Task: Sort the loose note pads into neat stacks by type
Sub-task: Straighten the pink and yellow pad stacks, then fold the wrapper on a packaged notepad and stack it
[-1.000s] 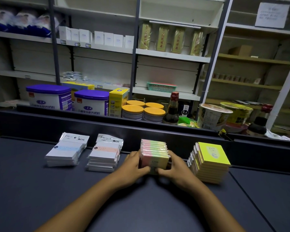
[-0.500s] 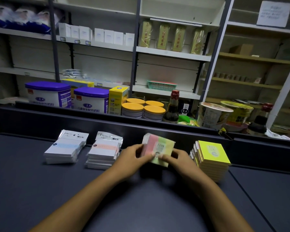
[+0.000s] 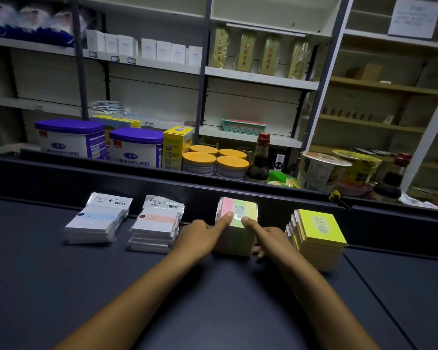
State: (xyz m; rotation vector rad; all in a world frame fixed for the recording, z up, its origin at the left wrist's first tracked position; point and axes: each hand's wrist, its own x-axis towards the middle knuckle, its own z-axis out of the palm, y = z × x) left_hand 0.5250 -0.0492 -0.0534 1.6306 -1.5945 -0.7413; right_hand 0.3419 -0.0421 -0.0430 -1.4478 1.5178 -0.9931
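Taking the pink-and-green stack [image 3: 234,224] as the landmark, four piles stood in a row along the back of the dark tabletop [image 3: 61,286]. Well to its left lay the blue-banded white pads [image 3: 96,223]; just left of it, the orange-banded white pads [image 3: 156,227], their layers slightly stepped. The left hand [image 3: 200,234] lay between that pile and the landmark, its index finger stretched out and pressing the top sheet on the pink side; its other fingers seemed to rest against the stack's left face — loosely, gripping nothing. The landmark stack itself stood upright, taller than wide, its top label reading 2209. The right hand [image 3: 266,234] mirrored the left from the other side, index finger flat on the green half, lower fingers tucked at the stack's base. Just right of it stood the yellow stack [image 3: 319,236], fanned along its left edge. Both hands were equally near the landmark, so a squaring squeeze would likely come from both sides.
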